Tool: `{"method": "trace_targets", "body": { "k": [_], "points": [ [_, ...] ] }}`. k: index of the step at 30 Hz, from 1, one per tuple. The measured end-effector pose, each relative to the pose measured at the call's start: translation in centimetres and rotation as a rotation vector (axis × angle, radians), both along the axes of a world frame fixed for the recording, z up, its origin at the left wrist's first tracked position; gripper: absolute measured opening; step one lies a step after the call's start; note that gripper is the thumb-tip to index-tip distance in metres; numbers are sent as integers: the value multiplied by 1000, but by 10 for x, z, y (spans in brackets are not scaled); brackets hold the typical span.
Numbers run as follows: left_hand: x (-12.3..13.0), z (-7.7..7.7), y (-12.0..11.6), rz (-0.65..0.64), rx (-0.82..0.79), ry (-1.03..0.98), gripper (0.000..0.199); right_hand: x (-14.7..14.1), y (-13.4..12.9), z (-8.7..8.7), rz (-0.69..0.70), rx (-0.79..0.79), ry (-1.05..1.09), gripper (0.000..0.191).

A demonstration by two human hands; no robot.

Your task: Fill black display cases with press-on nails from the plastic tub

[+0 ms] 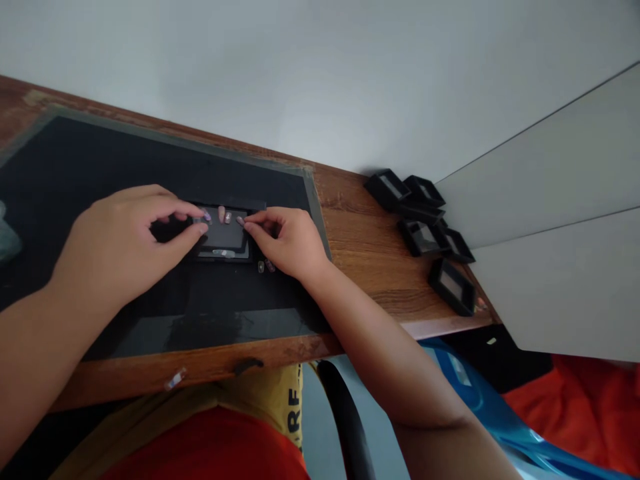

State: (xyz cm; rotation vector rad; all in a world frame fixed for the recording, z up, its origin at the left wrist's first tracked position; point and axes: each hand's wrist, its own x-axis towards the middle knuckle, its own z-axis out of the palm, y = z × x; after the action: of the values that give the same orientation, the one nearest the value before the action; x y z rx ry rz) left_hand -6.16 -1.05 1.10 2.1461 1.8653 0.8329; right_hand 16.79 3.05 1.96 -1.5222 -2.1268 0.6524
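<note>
Over the dark mat, my left hand (127,243) is bent in a loose pinch at the left side of a small open black box (256,205). A purple press-on nail (206,215) is at its thumb and index fingertips. My right hand (293,241) is closed at the box's right side, pinching another press-on nail (241,221) between thumb and index finger. On the box's grey insert (225,237) stand a pinkish nail (221,213) and a decorated nail (228,217). A shiny pale nail (224,253) lies along the near edge.
Two loose nails, one pale (261,267) and one purple (270,265), lie right of the box's near corner. Several black boxes with clear windows (453,285) are piled at the table's right end. A white wall (280,80) borders the wooden table (360,253). A clear-looking piece (175,379) is at the front edge.
</note>
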Motion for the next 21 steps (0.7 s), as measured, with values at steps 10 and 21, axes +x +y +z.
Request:
{"method": "trace_targets", "body": {
  "k": [10,21],
  "points": [
    [-7,-3,8,-18,-113,81,52,-7,0,-3,-22,11,-3,18],
    [-10,-8,13,-49,-128,51,54,-8,-2,-6,38,-64,94,22]
  ]
}}
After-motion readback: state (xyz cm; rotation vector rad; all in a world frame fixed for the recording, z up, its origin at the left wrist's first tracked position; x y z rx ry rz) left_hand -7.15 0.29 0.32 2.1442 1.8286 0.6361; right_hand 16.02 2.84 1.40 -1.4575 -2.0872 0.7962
